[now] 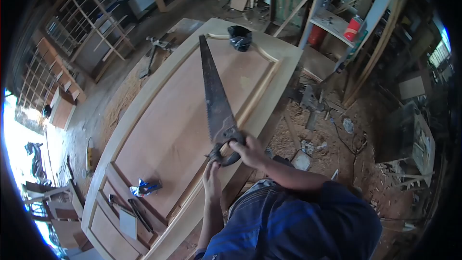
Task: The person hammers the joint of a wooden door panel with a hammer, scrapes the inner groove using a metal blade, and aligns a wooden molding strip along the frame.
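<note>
A handsaw (216, 89) with a dark, worn blade is held over the door, its tip pointing away from me and its teeth to the left. My right hand (248, 150) is closed round the saw's dark handle. At the lower end of that handle, the fingers of my left hand (211, 175) grip it from below. Beneath the saw lies a large panelled wooden door (168, 125) with raised moulding. On its far end sits a black plastic bag or container (239, 38). A crumpled blue and white packet (145, 188) rests nearer on the left.
Dark long-handled tools (139, 215) and a pale flat block (128, 225) lie on the door's near panels. Sawdust and wood scraps (288, 120) litter the floor at right. A shelf (332, 28) holds a red container (353, 28). Wooden lattice frames (96, 14) stand far left.
</note>
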Tool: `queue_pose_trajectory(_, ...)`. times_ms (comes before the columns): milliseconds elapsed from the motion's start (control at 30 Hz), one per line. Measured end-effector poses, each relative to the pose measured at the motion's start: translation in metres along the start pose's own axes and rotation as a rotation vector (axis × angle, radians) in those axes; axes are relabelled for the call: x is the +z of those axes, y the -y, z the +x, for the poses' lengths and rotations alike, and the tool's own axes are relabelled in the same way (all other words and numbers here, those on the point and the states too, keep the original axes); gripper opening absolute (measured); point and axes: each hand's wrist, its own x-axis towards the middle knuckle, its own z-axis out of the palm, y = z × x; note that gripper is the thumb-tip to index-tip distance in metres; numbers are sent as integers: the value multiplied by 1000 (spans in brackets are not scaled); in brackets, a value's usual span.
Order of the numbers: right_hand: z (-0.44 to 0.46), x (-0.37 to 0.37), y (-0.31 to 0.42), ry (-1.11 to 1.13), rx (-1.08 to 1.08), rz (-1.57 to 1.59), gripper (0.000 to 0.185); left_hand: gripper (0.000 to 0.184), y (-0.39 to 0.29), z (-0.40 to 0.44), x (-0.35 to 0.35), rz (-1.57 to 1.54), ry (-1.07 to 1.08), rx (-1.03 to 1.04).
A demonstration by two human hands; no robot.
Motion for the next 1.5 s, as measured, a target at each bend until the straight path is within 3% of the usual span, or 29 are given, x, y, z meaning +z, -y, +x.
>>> queue_pose_trajectory(67, 16, -59, -9, -152, -124, -179, 31, 27, 9, 21, 14, 411, 104, 80)
queue_pose_trajectory(133, 24, -114, 8, -275, -47, -256, 33, 20, 18, 46, 38, 763, 101, 267)
queue_pose_trajectory(233, 63, -201, 2, -362, -155, -358, 36, 21, 25, 98, 84, 966, 112, 424)
queue_pose_trajectory(333, 106, -276, 44, -431, -197, -571, 39, 25, 28, 144, 160, 976, 114, 425)
queue_pose_trajectory(433, 176, -354, 40, -504, -425, -676, 39, 29, 42, 205, 248, 1005, 161, 392)
queue_pose_trajectory(700, 339, -489, -40, -604, -360, -765, 44, 37, 114, 352, 413, 1077, 159, 436)
queue_pose_trajectory(833, 405, -497, -68, -565, -422, -961, 40, 35, 134, 366, 442, 1070, 80, 434)
queue_pose_trajectory(1033, 477, -480, -110, -425, -562, -1004, 36, 29, 125, 369, 455, 1078, 18, 353)
queue_pose_trajectory(1500, 500, -466, -122, -348, -532, -1184, 37, 28, 123, 376, 458, 1084, 12, 204)
